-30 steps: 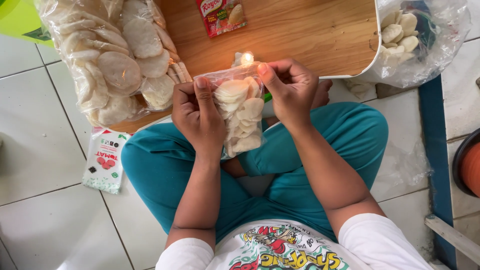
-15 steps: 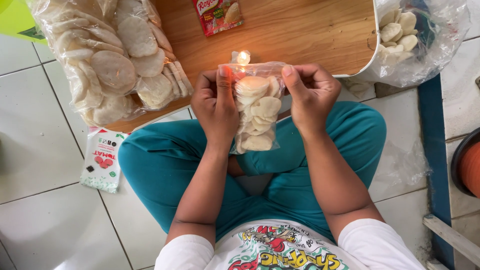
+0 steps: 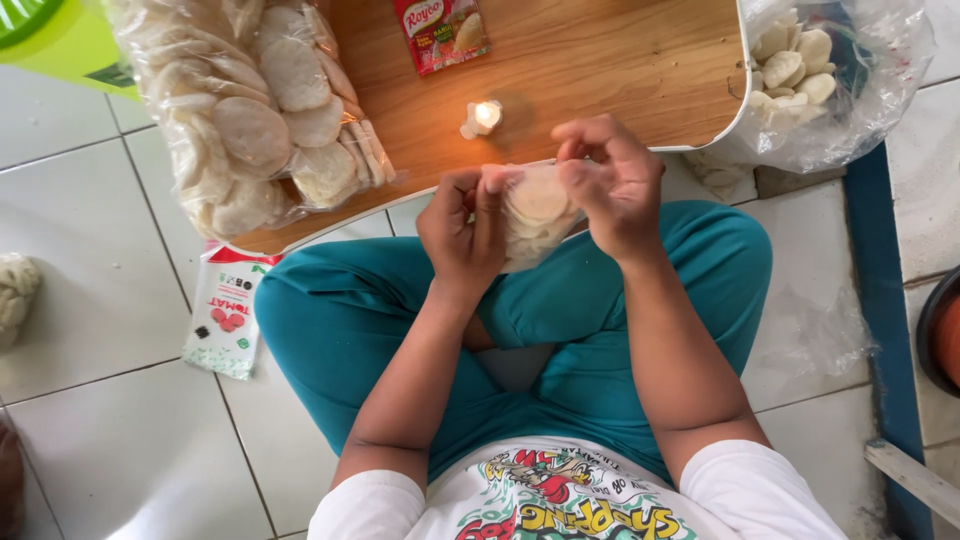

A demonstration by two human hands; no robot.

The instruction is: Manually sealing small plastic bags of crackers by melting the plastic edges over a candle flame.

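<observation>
Between my two hands is a small clear bag of round white crackers (image 3: pixel 537 205), tipped so its end faces me. My left hand (image 3: pixel 462 228) grips its left side and my right hand (image 3: pixel 612 185) pinches its top right edge. Just beyond the bag a small lit candle (image 3: pixel 483 117) burns on the low wooden table (image 3: pixel 600 70). I sit cross-legged in teal trousers with the bag above my lap.
A large clear bag of stacked crackers (image 3: pixel 250 110) lies on the table's left. A red seasoning sachet (image 3: pixel 440 32) lies at the far edge. Another plastic bag of crackers (image 3: pixel 815 70) sits at right. A white-and-red sachet (image 3: pixel 226 312) lies on the tiled floor.
The small bag hung upright by its top near the flame; now it is turned end-on toward me and drawn back from the candle, both hands still on it.
</observation>
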